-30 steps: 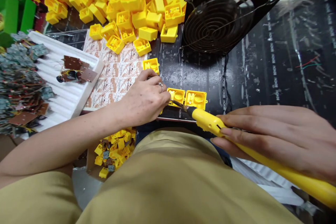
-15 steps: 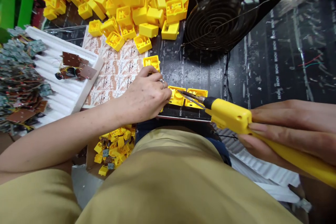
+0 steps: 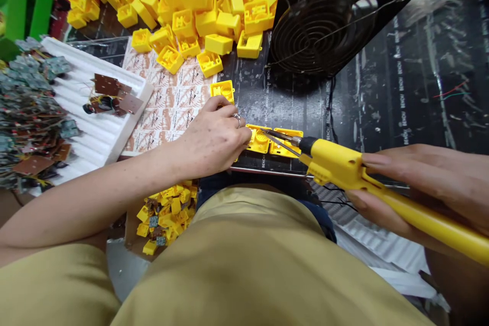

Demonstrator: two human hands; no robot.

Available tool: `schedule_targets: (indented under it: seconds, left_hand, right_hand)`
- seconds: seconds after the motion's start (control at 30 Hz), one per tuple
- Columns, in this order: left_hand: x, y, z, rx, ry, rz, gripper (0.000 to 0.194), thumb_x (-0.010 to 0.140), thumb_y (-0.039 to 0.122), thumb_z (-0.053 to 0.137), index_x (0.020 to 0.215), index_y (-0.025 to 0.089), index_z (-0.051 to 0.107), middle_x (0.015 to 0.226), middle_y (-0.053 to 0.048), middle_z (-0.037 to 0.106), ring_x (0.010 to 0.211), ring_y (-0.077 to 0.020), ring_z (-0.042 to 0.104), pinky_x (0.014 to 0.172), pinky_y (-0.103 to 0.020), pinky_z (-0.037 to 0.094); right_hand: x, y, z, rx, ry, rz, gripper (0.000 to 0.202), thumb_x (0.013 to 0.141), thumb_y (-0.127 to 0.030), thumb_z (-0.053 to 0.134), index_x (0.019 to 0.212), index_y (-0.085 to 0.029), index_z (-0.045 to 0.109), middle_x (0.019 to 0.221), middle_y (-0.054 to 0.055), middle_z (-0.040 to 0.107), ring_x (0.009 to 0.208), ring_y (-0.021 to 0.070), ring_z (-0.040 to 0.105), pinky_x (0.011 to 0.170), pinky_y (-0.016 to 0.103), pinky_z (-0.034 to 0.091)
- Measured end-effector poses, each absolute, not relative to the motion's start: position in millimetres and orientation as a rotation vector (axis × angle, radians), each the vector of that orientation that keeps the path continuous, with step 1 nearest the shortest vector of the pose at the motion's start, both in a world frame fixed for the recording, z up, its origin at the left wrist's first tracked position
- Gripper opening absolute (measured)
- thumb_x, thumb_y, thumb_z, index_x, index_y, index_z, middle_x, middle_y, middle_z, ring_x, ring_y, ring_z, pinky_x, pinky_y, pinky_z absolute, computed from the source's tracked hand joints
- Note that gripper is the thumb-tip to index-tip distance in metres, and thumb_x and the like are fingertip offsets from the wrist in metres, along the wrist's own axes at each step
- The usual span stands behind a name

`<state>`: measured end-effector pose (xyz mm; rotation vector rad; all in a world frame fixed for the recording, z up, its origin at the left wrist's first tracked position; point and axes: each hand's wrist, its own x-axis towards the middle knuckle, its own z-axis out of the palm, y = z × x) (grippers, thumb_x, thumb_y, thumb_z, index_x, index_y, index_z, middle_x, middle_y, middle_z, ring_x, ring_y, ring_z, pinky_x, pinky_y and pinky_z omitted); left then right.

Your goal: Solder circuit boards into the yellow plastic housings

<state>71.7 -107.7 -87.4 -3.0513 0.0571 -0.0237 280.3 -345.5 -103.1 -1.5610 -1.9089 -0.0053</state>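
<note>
In my right hand is a yellow soldering gun, its fingers wrapped around the long handle. Its dark metal tip and a thin feed tube beside it point left, over two open yellow plastic cases, a nearer one and one further right. My left hand, with a ring on one finger, is curled down on a yellow case at the bench edge; the hand covers most of it. Just beyond those fingers lies another open yellow case.
A heap of yellow cases fills the back. Right of it stands a black fan. On the left, a white foam tray holds wired circuit boards. A box of yellow parts sits below the bench edge.
The soldering gun has shifted slightly right and its tip has drawn back a little. My right fingers have spread apart somewhat on the handle. My left hand stays nearly in place.
</note>
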Motion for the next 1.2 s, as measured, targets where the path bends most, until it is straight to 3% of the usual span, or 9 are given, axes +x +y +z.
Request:
schedule_targets:
  seconds: [0.13,0.37,0.5,0.7,0.77,0.87,1.0,1.13,1.2]
  left_hand:
    - [68.2,-106.9,-88.6,-3.183,-0.098,-0.040,0.026,0.092,0.026,0.047,0.079,0.018,0.067,0.075,-0.003,0.071,0.082,-0.0211,0.062,0.091,-0.043,0.042]
    - [68.8,-107.5,-92.4,-3.356,-0.493,-0.033,0.023,0.089,0.031,0.054,0.086,0.017,0.072,0.086,-0.004,0.074,0.085,-0.0215,0.065,0.090,-0.041,0.043]
    - [73.5,-104.7,-92.3,-3.448,-0.666,-0.011,0.018,0.086,0.029,0.059,0.085,0.018,0.073,0.084,-0.002,0.075,0.082,-0.0195,0.067,0.087,-0.038,0.045]
    - [82.3,-100.1,-93.4,-3.562,-0.820,0.009,0.011,0.081,0.021,0.062,0.082,0.015,0.072,0.074,-0.002,0.073,0.068,-0.0140,0.065,0.069,-0.027,0.047]
    - [85.1,-100.5,-91.7,-3.528,-0.816,0.073,0.011,0.081,0.020,0.061,0.079,0.015,0.071,0.073,-0.002,0.073,0.068,-0.0144,0.065,0.067,-0.027,0.046]
    - [88.2,-101.5,-88.0,-3.484,-0.818,0.161,0.012,0.080,0.019,0.061,0.079,0.015,0.072,0.072,-0.002,0.072,0.067,-0.0149,0.065,0.065,-0.026,0.045]
    - [90.5,-101.3,-86.2,-3.431,-0.784,0.215,0.013,0.081,0.021,0.061,0.082,0.015,0.073,0.074,-0.003,0.072,0.070,-0.0161,0.066,0.067,-0.027,0.046]
    - [91.9,-100.9,-87.1,-3.399,-0.725,0.220,0.016,0.082,0.023,0.059,0.083,0.016,0.074,0.074,-0.003,0.072,0.071,-0.0169,0.065,0.068,-0.028,0.046]
    - [92.0,-100.8,-87.7,-3.389,-0.709,0.204,0.017,0.081,0.023,0.058,0.083,0.016,0.074,0.074,-0.003,0.072,0.070,-0.0171,0.065,0.068,-0.028,0.047]
  right_hand:
    - [282.2,-344.7,-103.8,-1.519,-1.935,0.023,0.062,0.090,-0.029,0.069,0.147,-0.027,0.044,0.107,0.000,0.071,0.085,0.0131,0.070,0.078,0.020,0.059]
    - [275.8,-344.6,-109.5,-1.628,-1.765,-0.095,0.054,0.092,-0.040,0.065,0.143,-0.036,0.048,0.096,-0.001,0.071,0.067,0.0162,0.068,0.044,0.023,0.052]
    - [273.3,-342.0,-114.1,-1.607,-1.791,-0.060,0.062,0.092,-0.040,0.065,0.149,-0.033,0.041,0.104,0.002,0.071,0.073,0.0184,0.070,0.043,0.024,0.053]
    - [255.2,-335.7,-109.0,-1.531,-1.761,0.004,0.051,0.090,-0.024,0.069,0.138,-0.026,0.052,0.090,0.001,0.071,0.070,0.0142,0.068,0.055,0.021,0.056]
    - [246.4,-333.8,-106.5,-1.508,-1.710,0.034,0.041,0.090,-0.018,0.067,0.130,-0.025,0.056,0.087,0.001,0.069,0.072,0.0133,0.068,0.059,0.021,0.057]
    - [238.2,-332.5,-104.4,-1.586,-1.659,0.044,0.008,0.098,-0.028,0.058,0.102,-0.023,0.062,0.080,0.001,0.067,0.071,0.0127,0.067,0.062,0.021,0.056]
    - [238.3,-331.6,-104.0,-1.674,-1.720,0.043,0.025,0.101,-0.037,0.051,0.085,-0.021,0.060,0.076,0.002,0.066,0.071,0.0123,0.067,0.071,0.022,0.058]
    - [240.1,-325.9,-103.7,-1.549,-1.837,-0.077,0.009,0.094,-0.026,0.065,0.088,-0.020,0.060,0.080,0.002,0.068,0.071,0.0119,0.067,0.070,0.022,0.059]
    - [240.2,-324.0,-102.1,-1.463,-1.874,-0.180,0.015,0.086,-0.021,0.074,0.092,-0.020,0.060,0.082,0.001,0.068,0.070,0.0122,0.066,0.067,0.022,0.060]
